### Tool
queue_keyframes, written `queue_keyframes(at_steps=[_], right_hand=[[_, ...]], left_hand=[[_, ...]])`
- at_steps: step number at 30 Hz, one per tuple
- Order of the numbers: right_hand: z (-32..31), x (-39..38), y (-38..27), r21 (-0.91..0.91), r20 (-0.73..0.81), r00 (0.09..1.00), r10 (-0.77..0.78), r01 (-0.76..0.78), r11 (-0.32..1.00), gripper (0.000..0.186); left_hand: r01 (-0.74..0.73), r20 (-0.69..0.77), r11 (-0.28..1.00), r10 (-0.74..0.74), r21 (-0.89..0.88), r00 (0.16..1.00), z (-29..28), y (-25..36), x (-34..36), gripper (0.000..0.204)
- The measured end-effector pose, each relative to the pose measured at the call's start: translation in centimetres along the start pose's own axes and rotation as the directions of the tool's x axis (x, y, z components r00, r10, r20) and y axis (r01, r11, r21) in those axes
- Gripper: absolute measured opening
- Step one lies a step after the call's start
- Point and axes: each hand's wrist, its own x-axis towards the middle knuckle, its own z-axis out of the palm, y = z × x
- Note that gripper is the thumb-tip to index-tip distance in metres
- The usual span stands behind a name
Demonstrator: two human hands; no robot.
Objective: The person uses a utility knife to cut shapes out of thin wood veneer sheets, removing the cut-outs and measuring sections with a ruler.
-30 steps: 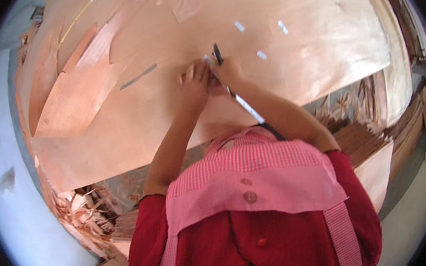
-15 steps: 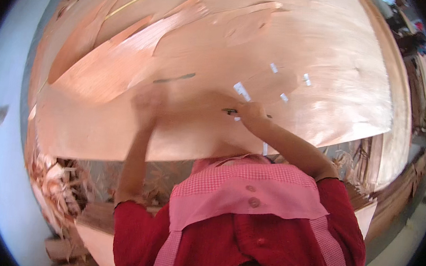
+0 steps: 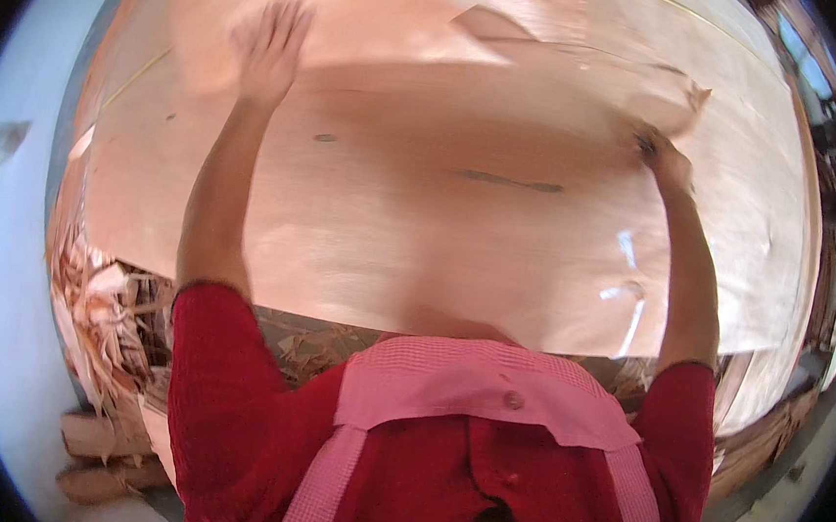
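A broad, thin sheet of light wood veneer spreads in front of me. My left hand lies flat with fingers spread at the far left, over a loose veneer piece. Far to the right, my right hand is closed round a small dark tool; blur hides its exact kind. Its tip is beside a torn, curled veneer edge. Between my hands, a long dark slit and a small dark oval mark show in the sheet.
White tape strips stick to the sheet near my right forearm. Shredded veneer scraps pile up past the sheet's near left edge, with round wood pieces below. A pale wall stands at left. A yellow strip lies at far left.
My left hand has moved forward and now lies flat with fingers spread. My right hand has gone forward and right with the dark tool. The view has shifted, and the loose veneer appears farther right.
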Motion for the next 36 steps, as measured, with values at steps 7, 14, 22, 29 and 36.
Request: queue_keyframes(at_steps=[7, 14, 22, 29, 36], right_hand=[[-3.2, -1.3, -13.3, 0.14, -0.17, 0.981, 0.094, -0.07, 0.988, 0.024], [-2.8, -1.7, -28.2, 0.818, 0.176, 0.877, 0.448, -0.383, 0.43, 0.028], [-3.5, -7.6, -37.1, 0.776, 0.591, 0.804, 0.067, -0.59, 0.224, 0.02], [-0.5, -10.1, -33.1, 0.747, 0.547, 0.833, 0.076, -0.528, 0.404, 0.024], [-0.9, -2.7, -40.8, 0.872, 0.435, 0.896, -0.095, -0.392, 0.293, 0.02]], left_hand=[[0.232, -0.076, 0.788, -0.332, -0.57, 0.94, 3.5, 2.9, 15.1, 0.067], [0.448, 0.577, -0.576, -0.05, -0.684, 0.815, -7.8, 18.0, -5.1, 0.06], [0.468, 0.854, -0.842, 0.015, -0.27, 0.52, -11.3, 19.9, -13.9, 0.025], [0.651, 0.858, -0.565, -0.251, -0.506, 0.449, -7.9, 11.1, -18.8, 0.021], [0.563, 0.862, -0.653, -0.389, -0.507, 0.326, -0.3, 2.8, -14.1, 0.018]])
